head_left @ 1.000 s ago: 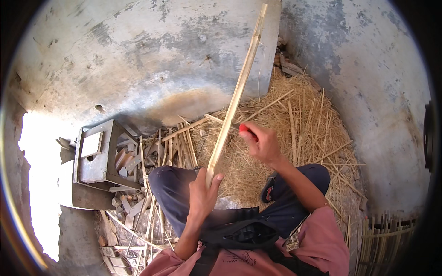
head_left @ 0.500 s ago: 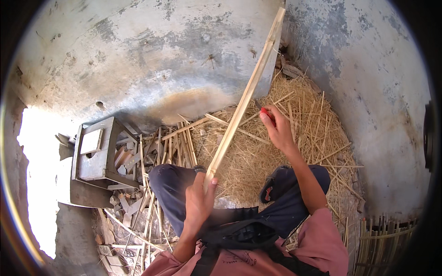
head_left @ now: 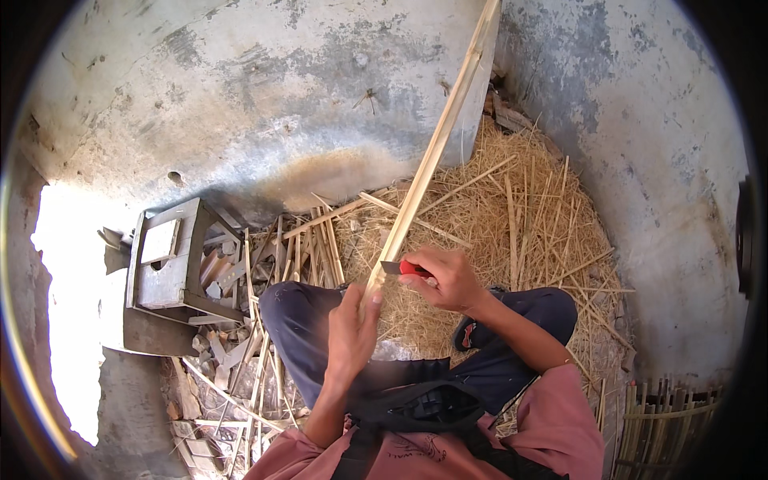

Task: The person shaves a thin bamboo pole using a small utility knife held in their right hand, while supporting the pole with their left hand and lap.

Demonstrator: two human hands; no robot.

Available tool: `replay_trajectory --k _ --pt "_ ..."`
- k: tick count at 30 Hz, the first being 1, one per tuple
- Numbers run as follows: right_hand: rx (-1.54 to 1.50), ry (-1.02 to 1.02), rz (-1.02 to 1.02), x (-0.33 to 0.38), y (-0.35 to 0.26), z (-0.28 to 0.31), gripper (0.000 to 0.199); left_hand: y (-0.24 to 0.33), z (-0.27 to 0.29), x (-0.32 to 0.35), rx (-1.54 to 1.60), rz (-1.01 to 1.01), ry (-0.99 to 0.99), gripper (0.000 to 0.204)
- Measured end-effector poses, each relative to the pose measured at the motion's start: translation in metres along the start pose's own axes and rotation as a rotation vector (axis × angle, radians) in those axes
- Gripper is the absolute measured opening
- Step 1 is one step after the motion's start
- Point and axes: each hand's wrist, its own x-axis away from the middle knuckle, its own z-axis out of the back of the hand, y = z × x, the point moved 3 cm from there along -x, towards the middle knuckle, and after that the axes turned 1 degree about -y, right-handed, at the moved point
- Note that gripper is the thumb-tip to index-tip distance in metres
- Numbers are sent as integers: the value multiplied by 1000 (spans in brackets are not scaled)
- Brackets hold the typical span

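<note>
A long, pale split-bamboo strip (head_left: 436,144) slants up and away to the right, its far end reaching the top of the picture. My left hand (head_left: 352,334) grips its near end, above my left knee. In my right hand (head_left: 450,280) is a knife with a red handle (head_left: 412,269) and a short, wide grey blade (head_left: 390,267). The blade meets the strip just beyond my left fingers. My right fingers wrap round the handle and hide part of it.
Straw-like shavings (head_left: 480,196) and loose strips cover the floor ahead. At the left, a wooden stool (head_left: 178,276) lies on its side beside rubble (head_left: 224,352). Peeling walls (head_left: 272,88) enclose the corner. A slatted bamboo piece (head_left: 668,428) stands at the lower right.
My right hand has come down and left, bringing the knife blade against the bamboo strip. The strip has shifted slightly up and right, while my left hand keeps its grip.
</note>
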Motion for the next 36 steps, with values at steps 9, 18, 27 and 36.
replay_trajectory --k 9,18,27,36 --pt "62 25 26 -2 -11 1 25 0 -1 0 90 11 -103 35" --pt "134 38 -8 -6 -9 6 26 -6 2 3 166 53 -160 37" --pt "55 101 -82 -8 1 3 23 -3 6 6 184 71 -158 36" --pt "132 140 -77 -17 12 12 22 -13 9 12 135 43 -131 43"
